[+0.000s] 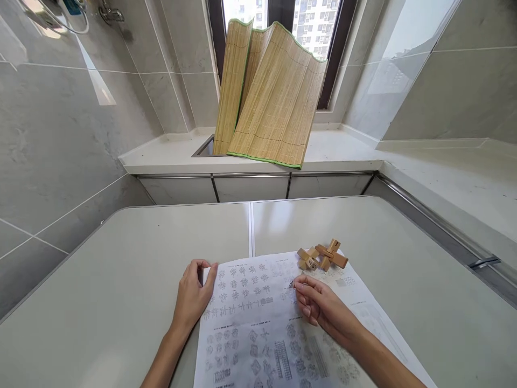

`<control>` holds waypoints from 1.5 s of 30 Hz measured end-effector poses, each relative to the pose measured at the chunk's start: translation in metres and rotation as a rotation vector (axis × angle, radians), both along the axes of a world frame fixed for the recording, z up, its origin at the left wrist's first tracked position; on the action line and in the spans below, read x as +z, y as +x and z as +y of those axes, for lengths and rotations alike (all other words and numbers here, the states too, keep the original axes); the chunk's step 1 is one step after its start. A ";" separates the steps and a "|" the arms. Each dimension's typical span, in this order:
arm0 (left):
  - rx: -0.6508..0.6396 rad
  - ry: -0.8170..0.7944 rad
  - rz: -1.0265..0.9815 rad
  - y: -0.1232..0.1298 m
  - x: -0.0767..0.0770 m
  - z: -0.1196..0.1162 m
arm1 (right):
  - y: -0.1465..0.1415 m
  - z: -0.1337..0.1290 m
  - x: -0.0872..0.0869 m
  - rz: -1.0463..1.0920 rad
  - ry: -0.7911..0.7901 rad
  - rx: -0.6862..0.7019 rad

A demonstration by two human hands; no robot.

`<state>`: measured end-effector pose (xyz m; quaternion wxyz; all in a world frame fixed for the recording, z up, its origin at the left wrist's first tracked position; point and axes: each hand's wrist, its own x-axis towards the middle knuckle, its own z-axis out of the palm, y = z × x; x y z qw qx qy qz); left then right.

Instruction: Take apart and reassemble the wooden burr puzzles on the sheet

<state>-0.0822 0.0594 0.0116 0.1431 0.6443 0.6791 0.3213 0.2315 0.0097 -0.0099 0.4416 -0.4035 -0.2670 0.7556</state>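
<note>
One left hand (193,293) arched, one right hand (317,302) bunched, at a thin printed sheet (244,323).
Whether either grips anything, I cannot tell. Crossed, square-cut wooden blocks (330,254) rest at its far edge; smooth, pale table (121,285) beneath.

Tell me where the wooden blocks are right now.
In the head view, the wooden blocks sit right of centre, at the far right corner of the paper, just beyond the right hand.
</note>
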 end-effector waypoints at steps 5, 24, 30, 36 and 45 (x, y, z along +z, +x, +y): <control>0.060 -0.044 -0.150 -0.001 0.005 -0.001 | 0.000 0.001 -0.004 -0.001 -0.030 0.003; -0.027 -0.071 -0.099 -0.005 0.000 0.010 | -0.001 0.001 0.001 -0.032 -0.025 0.024; 0.013 -0.052 -0.124 -0.004 0.000 0.010 | 0.002 0.001 0.003 0.026 0.013 -0.023; -0.020 0.104 -0.014 0.003 0.002 -0.001 | 0.008 0.006 0.006 0.216 0.064 -0.181; -0.472 0.377 0.157 0.023 0.002 -0.020 | 0.039 0.015 -0.007 0.730 0.027 -0.270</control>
